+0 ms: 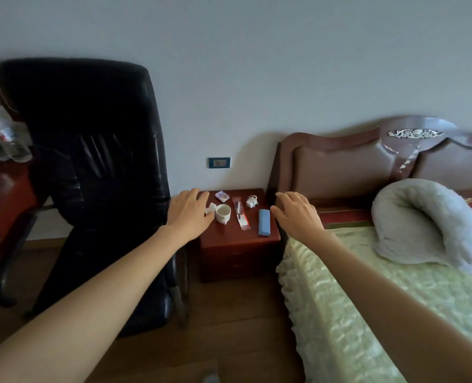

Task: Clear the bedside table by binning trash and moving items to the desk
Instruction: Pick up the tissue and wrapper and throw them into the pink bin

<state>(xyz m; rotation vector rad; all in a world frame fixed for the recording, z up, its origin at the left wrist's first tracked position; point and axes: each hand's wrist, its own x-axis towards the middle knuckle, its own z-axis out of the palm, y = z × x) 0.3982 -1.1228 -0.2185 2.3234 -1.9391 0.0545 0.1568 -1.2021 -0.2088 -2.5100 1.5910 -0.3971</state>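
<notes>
Plainly, nothing has left the bedside table (239, 244) yet: its top carries the whole clutter, spread in a loose row so each piece can be picked singly. From the head camera, a white cup (223, 213) stands upright at the left, with a crumpled white scrap (210, 209) touching its left side; that scrap looks like the trash for binning, though it is small and half hidden by the hand, so I cannot be sure. Farther back sits a small purple packet (221, 196). To the right of the cup lies a long red-edged sachet (240, 214), pointing near to far, then a white charger plug (252, 201) at the far side, and a blue case (264, 222) near the right edge.

The left hand (190, 214) reaches over the table's left edge, palm down, fingers spread and released, its fingertips just beside the scrap and cup but gripping nothing. The right hand (295, 214) hovers at the table's right edge, close to the blue case, also palm down and loose, holding nothing. Both arms are stretched forward nearly straight, which suggests a two-handed first pick: scrap on the left, case on the right.

A black office chair (91, 161) stands left of the table, the bed (381, 299) right. A reddish surface at the far left (5, 189) may be the desk.
</notes>
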